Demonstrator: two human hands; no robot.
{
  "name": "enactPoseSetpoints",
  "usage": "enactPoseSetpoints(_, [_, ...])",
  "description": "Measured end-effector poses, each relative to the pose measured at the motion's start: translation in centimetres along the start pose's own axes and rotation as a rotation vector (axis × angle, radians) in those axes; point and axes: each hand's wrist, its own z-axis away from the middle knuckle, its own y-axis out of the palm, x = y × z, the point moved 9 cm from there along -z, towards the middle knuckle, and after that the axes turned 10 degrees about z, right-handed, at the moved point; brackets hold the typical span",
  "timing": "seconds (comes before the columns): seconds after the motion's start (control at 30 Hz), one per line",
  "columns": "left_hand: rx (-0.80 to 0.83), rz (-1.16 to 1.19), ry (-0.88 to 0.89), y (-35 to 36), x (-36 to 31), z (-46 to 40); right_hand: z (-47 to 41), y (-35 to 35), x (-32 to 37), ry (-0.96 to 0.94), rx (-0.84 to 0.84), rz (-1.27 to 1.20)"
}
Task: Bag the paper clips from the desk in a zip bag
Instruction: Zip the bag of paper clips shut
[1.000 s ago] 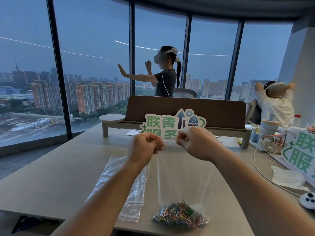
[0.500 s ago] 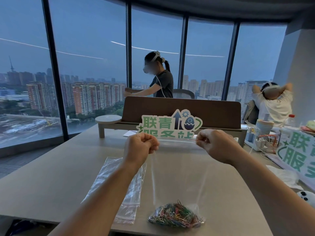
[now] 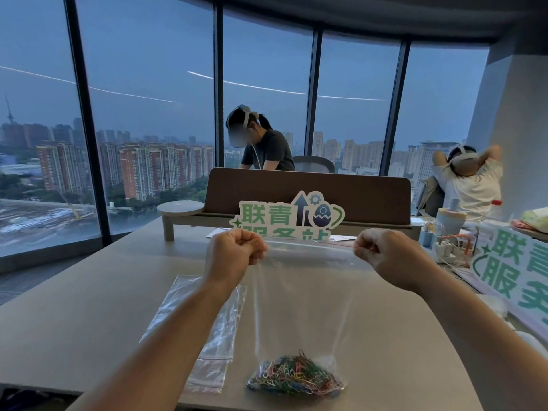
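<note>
A clear zip bag (image 3: 305, 295) hangs upright over the desk (image 3: 98, 321). My left hand (image 3: 234, 250) pinches its top left corner. My right hand (image 3: 376, 253) pinches the top right corner, where a thin red seal line runs along the top edge. A heap of coloured paper clips (image 3: 295, 376) fills the bottom of the bag, which rests near the desk's front edge. The top edge is stretched flat between my hands.
Spare empty zip bags (image 3: 204, 321) lie flat on the desk to the left. A green-and-white sign (image 3: 284, 216) stands behind, before a brown divider (image 3: 308, 188). Cables, bottles and another sign (image 3: 513, 268) crowd the right. Two people sit beyond.
My right hand has slid to the right along the bag's top edge, away from my left hand, which stays at the left corner. The view has tilted slightly.
</note>
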Motion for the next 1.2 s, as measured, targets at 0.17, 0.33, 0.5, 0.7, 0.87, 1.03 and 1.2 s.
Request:
enactPoseSetpoints(0.17, [-0.002,-0.005,0.004,-0.2,0.1,0.0,0.3,-0.1,-0.5,0.004,0.012,-0.018])
enactPoseSetpoints(0.33, [0.001,0.013,0.0,-0.1,0.3,0.0,0.7,-0.4,-1.2,0.043,0.003,-0.02])
enactPoseSetpoints(0.5, [0.0,0.026,-0.007,-0.1,0.4,0.0,0.9,-1.0,-1.8,0.071,-0.035,-0.005])
enactPoseSetpoints(0.7, [0.005,0.063,-0.016,0.3,0.1,-0.8,0.5,-2.0,-1.7,0.056,-0.119,-0.029])
enactPoseSetpoints(0.87, [0.013,0.083,-0.049,0.1,0.7,-1.1,0.5,-1.8,-1.4,0.082,-0.202,-0.061])
enactPoseSetpoints(1.03, [0.067,0.029,-0.098,-1.0,3.2,-0.2,1.0,-0.5,0.3,0.124,-0.295,-0.05])
enactPoseSetpoints(1.2, [0.031,-0.145,-0.119,-5.2,6.1,0.6,1.7,-0.4,7.3,-0.022,-0.43,-0.191])
